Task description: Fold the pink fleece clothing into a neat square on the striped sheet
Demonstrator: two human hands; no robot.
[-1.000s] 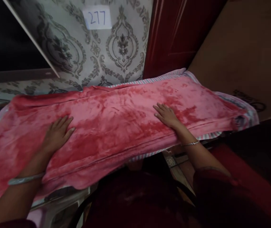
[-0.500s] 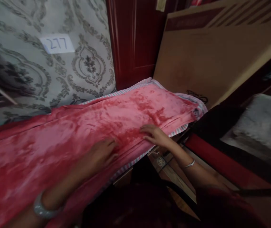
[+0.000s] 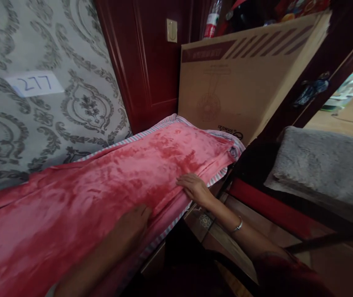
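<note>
A long pink plush blanket [image 3: 102, 181] with a blue-and-white striped edging lies stretched out in front of me, a folded layer running along its near side. On that near fold is my left hand [image 3: 134, 218], its fingers curled down onto the plush and partly hidden. Farther along the same edge, my right hand [image 3: 195, 187] rests with fingers stretched out over the cloth; its thumb is hidden. A bracelet [image 3: 238, 224] circles my right wrist.
A large cardboard box [image 3: 241, 78] stands beyond the blanket's far end, by a dark red panel [image 3: 154, 62]. Patterned wallpaper [image 3: 86, 107] carries a paper marked 277 [image 3: 35, 83]. At right, grey plush cloth [image 3: 328, 161] lies on a dark surface.
My view has turned to the right and up. The right fingers have settled flatter on the blanket's near edge, and the left fingers have curled in more. The blanket keeps its shape.
</note>
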